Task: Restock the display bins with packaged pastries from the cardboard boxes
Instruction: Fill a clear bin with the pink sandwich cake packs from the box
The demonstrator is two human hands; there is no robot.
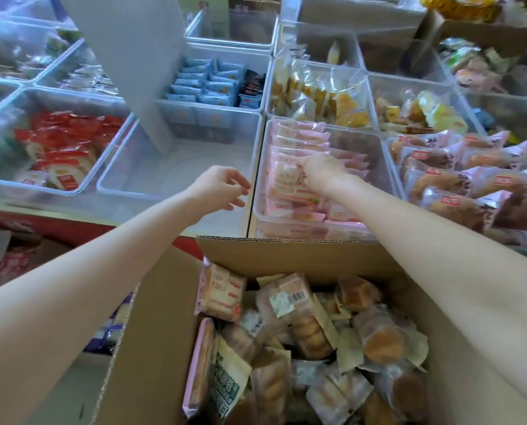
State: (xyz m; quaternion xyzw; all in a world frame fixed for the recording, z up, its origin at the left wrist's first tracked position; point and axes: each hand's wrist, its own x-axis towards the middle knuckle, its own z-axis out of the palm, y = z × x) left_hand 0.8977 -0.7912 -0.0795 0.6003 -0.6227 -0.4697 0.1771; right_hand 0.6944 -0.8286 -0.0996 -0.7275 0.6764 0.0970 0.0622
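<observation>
Plastic, film and cardboard
My bins [257, 179] are clear glossy plastic; wrappers [299, 139] shiny film; box [161, 305] matt corrugated cardboard

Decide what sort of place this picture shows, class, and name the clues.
Probably a shop's snack display being restocked: rows of clear bins hold wrapped pastries, an open cardboard box of more sits below, and the right hand reaches into one bin.

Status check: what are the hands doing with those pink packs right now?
Right hand pinching pink packs in clear bin. Left hand open, holding nothing. Cardboard box full. Nothing in the way.
</observation>
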